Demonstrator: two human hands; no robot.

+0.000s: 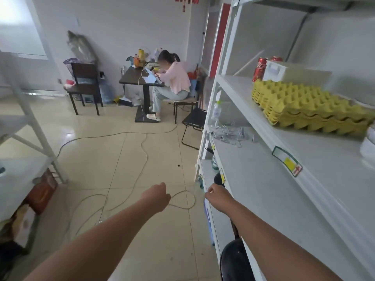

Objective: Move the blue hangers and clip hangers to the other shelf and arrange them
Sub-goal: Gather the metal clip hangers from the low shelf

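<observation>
Nearest, at 6 o'clock, two bare forearms reach forward and down over the tiled floor. The left hand is curled into a loose fist, knuckles up, over the tiles; whether it grips anything I cannot tell. The right hand, at about 5 o'clock beside it, is also closed, fingers bent downward at the front edge of the white shelf unit on the right; what it pinches, if anything, is hidden beneath it. A pale cable loops on the floor between the two hands and trails away toward 12 o'clock.

A dark rounded object sits low against the shelf at 5 o'clock. Further along the middle board, at about 2 o'clock, lies a heap of metal clip hangers, with a clear bottle just behind them. On the board above, at 3 o'clock, yellow egg trays are stacked, with red cans and a white box behind them.

At 9 o'clock stands a second white rack, blurred, with cartons under it. No blue hangers can be made out with any certainty.

Farthest, near 12 o'clock, a person in a pink top sits at a dark table, with a dark chair to the left.
</observation>
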